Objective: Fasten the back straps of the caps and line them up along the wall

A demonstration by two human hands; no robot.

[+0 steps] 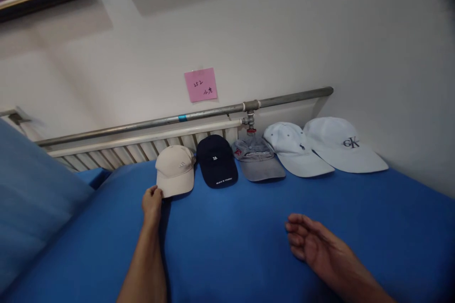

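Note:
Several caps lie in a row on a blue sheet (231,227) against the wall. My left hand (152,202) is closed on the brim corner of the beige cap (176,168) at the row's left end. To its right lie a navy cap (216,160), a grey cap (256,160), a white cap with a small logo (295,147) and a white cap with dark letters (343,144). My right hand (313,244) rests on the sheet nearer to me, fingers loosely curled and apart, holding nothing.
A metal pipe (185,117) with a red valve (250,129) runs along the wall above a white radiator (142,147). A pink sticky note (201,84) is on the wall. A blue pillow (31,189) lies at the left.

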